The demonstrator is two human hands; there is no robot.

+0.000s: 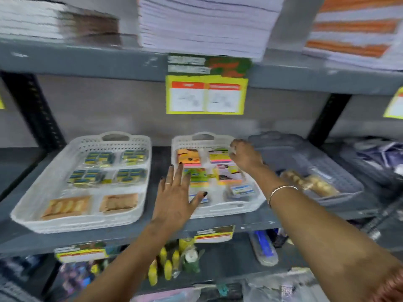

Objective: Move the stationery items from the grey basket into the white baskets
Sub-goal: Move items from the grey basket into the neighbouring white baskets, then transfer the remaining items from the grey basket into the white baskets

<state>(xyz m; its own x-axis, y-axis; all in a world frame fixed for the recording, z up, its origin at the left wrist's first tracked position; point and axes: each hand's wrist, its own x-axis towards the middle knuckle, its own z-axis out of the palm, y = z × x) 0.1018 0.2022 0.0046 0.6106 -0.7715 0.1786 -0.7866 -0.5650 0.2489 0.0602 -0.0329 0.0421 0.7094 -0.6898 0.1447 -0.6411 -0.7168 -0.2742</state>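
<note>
- Three baskets sit side by side on a grey shelf [257,224]: a left white basket [32,211], a middle white basket [218,211] and a grey basket [340,190] on the right.
- The left white basket holds four clear packs [99,158] of blue-and-yellow boxes towards the back and two brown flat packs [118,202] at the front.
- The middle white basket holds sticky-note pads: an orange pad [189,157] at back left, a pink-edged pad [219,156] at back right, a green pad [199,174] and another pad [230,175] in the middle row, and a small clear box [241,190] at front right.
- The grey basket has one pack of tan items [311,184] lying towards its front; the blur hides what they are.
- The left hand [174,197] is spread flat, fingers apart, palm down over the front left rim of the middle basket; it holds nothing, and whether it touches the rim cannot be told.
- The right hand [245,156] reaches to the back right corner of the middle basket, just beside the grey basket's near wall. Its fingers curl downward near the pink-edged pad, but blur makes it impossible to tell whether they pinch anything.
- A bangle [281,191] circles the right wrist.
- A yellow price tag [206,94] hangs from the shelf above, under paper stacks [207,25].
</note>
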